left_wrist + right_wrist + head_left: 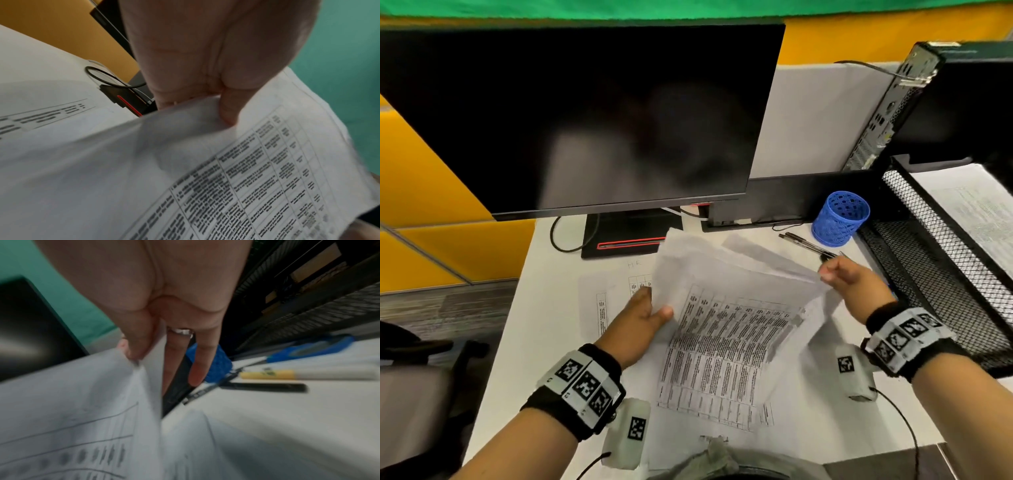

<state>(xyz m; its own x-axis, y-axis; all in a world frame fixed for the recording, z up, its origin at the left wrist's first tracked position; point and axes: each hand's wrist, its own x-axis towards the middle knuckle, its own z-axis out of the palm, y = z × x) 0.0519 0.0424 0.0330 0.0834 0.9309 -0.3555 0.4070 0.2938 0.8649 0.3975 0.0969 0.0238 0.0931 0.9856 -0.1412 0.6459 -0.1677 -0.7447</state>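
White worktop (544, 281) below; left hand (640, 318) and right hand (849, 279) pinch opposite edges of the papers (726, 329), stretched crosswise between them.

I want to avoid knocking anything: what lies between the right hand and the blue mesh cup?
Black pens lie on the desk between the right hand and the blue mesh cup, seen in the head view.
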